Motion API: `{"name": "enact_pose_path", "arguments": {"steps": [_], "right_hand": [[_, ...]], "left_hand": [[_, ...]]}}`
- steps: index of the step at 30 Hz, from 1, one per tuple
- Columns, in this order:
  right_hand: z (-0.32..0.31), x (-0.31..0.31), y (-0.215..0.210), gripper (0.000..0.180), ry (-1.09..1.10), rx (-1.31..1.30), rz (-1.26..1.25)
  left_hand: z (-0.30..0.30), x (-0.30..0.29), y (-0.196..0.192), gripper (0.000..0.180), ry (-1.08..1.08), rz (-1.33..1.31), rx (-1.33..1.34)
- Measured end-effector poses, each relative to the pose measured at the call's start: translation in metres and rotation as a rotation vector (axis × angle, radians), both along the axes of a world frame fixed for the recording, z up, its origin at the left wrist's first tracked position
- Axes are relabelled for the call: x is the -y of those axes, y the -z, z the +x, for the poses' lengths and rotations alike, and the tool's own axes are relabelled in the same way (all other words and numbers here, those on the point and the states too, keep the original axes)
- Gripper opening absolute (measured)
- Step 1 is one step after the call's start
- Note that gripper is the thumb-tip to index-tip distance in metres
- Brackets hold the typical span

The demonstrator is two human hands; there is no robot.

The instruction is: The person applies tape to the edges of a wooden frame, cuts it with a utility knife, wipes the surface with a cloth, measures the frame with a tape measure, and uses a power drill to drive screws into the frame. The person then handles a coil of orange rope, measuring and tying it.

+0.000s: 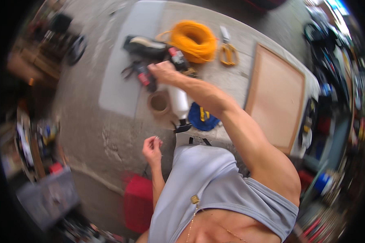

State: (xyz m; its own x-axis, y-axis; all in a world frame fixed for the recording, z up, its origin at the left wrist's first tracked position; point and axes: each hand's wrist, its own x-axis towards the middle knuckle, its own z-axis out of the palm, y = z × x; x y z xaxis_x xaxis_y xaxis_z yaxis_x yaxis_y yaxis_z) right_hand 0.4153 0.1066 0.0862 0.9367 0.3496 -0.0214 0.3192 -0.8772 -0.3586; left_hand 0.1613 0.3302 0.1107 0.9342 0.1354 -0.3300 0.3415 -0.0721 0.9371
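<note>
My right hand (163, 72) reaches across to the table's left part, its fingers closed on a black and red tool (145, 77) that is smeared by motion, so its exact kind is unclear. A second black and red piece (177, 56) lies just beyond the wrist, next to a long black case-like thing with a beige strip (144, 45). Below my right forearm are a white bottle with a black top (178, 101) and a brown tape roll (159, 102). My left hand (152, 149) hangs in front of the table edge, fingers curled, with nothing visible in them.
An orange cable coil (194, 41) and yellow-handled scissors (228, 53) lie at the back. At right is a wood-framed board (276, 95). A blue round thing (200, 121) with a yellow item sits near the front edge. A red container (138, 202) stands below, left of me.
</note>
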Motion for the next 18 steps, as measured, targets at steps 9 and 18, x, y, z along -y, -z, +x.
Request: {"name": "enact_pose_path", "arguments": {"steps": [9,18], "right_hand": [[-0.303,0.147,-0.108,0.042,0.338,0.075,1.146],[-0.66,0.227,-0.083,0.07,1.429,0.446,0.625]], "left_hand": [[0.028,0.089,-0.002,0.011,0.669,-0.006,0.074],[-0.118,0.411,0.022,0.012,1.676,0.071,0.416]]}}
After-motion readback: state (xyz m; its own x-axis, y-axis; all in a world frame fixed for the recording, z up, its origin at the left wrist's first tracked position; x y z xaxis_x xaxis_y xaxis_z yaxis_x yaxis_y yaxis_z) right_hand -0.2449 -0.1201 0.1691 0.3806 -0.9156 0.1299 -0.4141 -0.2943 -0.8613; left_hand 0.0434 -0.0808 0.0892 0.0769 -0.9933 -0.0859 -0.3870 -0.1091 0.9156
